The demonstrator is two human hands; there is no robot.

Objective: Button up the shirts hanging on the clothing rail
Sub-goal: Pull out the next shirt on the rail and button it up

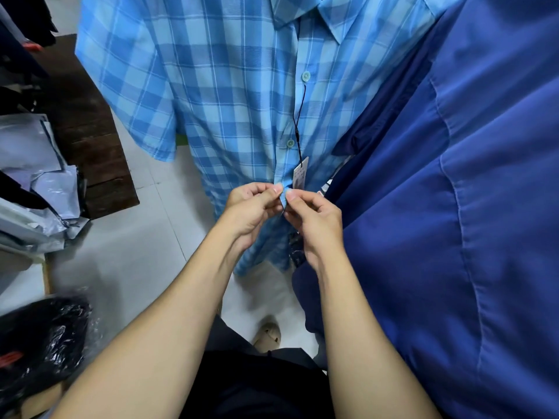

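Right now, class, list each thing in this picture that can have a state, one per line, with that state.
plaid shirt: hanging, two upper buttons fastened, lower front still open.
upper button: fastened.
second button: fastened.
price tag: dangling on a black cord against the placket.
left hand: fingers pinching the placket edge.
right hand: fingers pinching the placket opposite.
dark blue shirt: hanging beside it; buttons not visible.

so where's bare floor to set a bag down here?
Bare patch: pale tiled floor between the dark wooden platform, the plaid shirt and the left hand. Crowded: grey plastic bags far left, black wrapped bundle lower left, blue shirt filling the right.
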